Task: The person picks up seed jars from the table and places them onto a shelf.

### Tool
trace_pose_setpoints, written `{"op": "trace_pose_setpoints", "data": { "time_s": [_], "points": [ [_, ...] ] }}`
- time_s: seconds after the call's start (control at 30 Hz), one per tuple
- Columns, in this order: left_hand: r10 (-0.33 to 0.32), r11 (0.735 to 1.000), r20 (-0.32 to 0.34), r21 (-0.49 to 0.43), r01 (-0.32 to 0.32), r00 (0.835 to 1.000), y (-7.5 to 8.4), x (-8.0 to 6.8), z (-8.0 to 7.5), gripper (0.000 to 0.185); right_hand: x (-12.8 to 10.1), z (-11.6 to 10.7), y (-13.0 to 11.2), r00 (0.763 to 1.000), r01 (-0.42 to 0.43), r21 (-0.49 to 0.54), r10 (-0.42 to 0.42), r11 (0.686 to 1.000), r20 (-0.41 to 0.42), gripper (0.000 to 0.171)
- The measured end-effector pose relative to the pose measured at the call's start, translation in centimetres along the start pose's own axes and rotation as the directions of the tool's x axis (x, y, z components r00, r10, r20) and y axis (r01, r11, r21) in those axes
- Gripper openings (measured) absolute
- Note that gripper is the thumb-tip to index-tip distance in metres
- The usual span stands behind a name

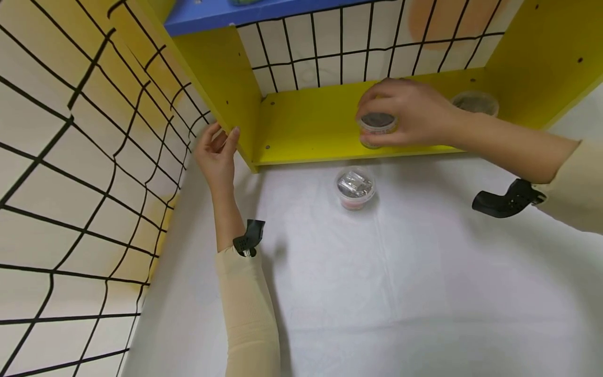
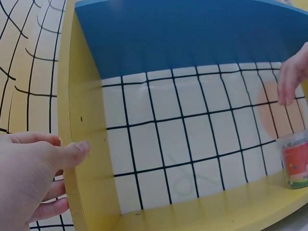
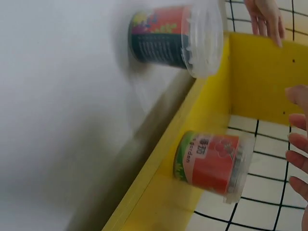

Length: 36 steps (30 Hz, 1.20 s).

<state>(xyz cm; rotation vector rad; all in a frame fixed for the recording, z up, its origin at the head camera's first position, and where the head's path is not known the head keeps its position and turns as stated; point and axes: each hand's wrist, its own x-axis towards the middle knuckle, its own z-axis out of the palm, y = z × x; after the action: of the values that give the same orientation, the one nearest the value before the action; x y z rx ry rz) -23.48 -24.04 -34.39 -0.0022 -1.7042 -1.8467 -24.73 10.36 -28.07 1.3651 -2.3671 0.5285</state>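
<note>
My left hand (image 1: 218, 154) grips the front edge of the yellow shelf's side panel (image 2: 79, 115), thumb on the inner face and fingers on the outer side. On the yellow bottom board stands a small lidded plastic tub (image 3: 211, 161) with a red and green label. My right hand (image 1: 405, 112) is just above this tub, its fingers spread and apart from it in both wrist views. A second clear-lidded tub (image 1: 355, 188), with a silvery packet showing through the lid, stands on the white table in front of the shelf.
Farther right on the bottom board sits another tub (image 1: 476, 103), partly behind my right forearm. A blue board (image 1: 282, 14) spans the shelf above. Black-lined wall covering (image 1: 89, 209) runs along the left and behind the shelf. The white table (image 1: 377, 293) extends in front.
</note>
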Motion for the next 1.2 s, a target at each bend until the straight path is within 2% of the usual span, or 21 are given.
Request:
{"op": "trace_pose_setpoints", "data": {
  "time_s": [0.13, 0.27, 0.6, 0.67, 0.83, 0.93, 1.07, 1.2],
  "points": [
    [-0.027, 1.000, -0.008, -0.014, 0.027, 1.000, 0.2, -0.1, 0.0, 0.026, 0.0, 0.4, -0.6, 0.998, 0.057, 0.007, -0.057, 0.998, -0.002, 0.028],
    [-0.014, 1.000, -0.005, 0.003, 0.014, 1.000, 0.1, -0.1, 0.0, 0.027, -0.2, 0.7, -1.0, 0.998, 0.061, 0.023, -0.061, 0.998, 0.000, 0.027],
    [0.077, 0.994, 0.014, 0.078, -0.078, 0.997, -0.3, -0.1, -0.1, 0.030, -0.6, 1.8, -1.7, 0.999, 0.048, 0.022, -0.049, 0.999, 0.024, 0.028],
    [0.073, 0.994, 0.014, 0.076, -0.074, 0.997, -0.3, -0.1, -0.1, 0.030, -0.8, 2.1, -2.0, 0.998, 0.036, 0.009, -0.037, 0.999, 0.046, 0.028],
    [0.003, 1.000, 0.000, 0.030, -0.003, 1.000, 0.0, -0.1, -0.1, 0.026, -1.1, 2.9, -3.0, 0.994, 0.019, -0.021, -0.016, 1.000, 0.111, 0.029],
    [-0.028, 1.000, -0.009, 0.010, 0.028, 1.000, 0.2, -0.1, -0.1, 0.025, -1.2, 3.1, -3.7, 0.984, -0.029, -0.037, 0.035, 0.999, 0.176, 0.033],
    [-0.038, 0.999, -0.012, 0.002, 0.038, 0.999, 0.4, -0.1, 0.0, 0.025, -1.2, 3.4, -4.4, 0.957, -0.097, -0.072, 0.113, 0.993, 0.266, 0.045],
    [-0.035, 0.999, -0.015, 0.002, 0.035, 0.999, 0.3, -0.1, 0.1, 0.024, -1.2, 3.8, -5.1, 0.931, -0.158, -0.110, 0.185, 0.981, 0.315, 0.055]
  ]
}}
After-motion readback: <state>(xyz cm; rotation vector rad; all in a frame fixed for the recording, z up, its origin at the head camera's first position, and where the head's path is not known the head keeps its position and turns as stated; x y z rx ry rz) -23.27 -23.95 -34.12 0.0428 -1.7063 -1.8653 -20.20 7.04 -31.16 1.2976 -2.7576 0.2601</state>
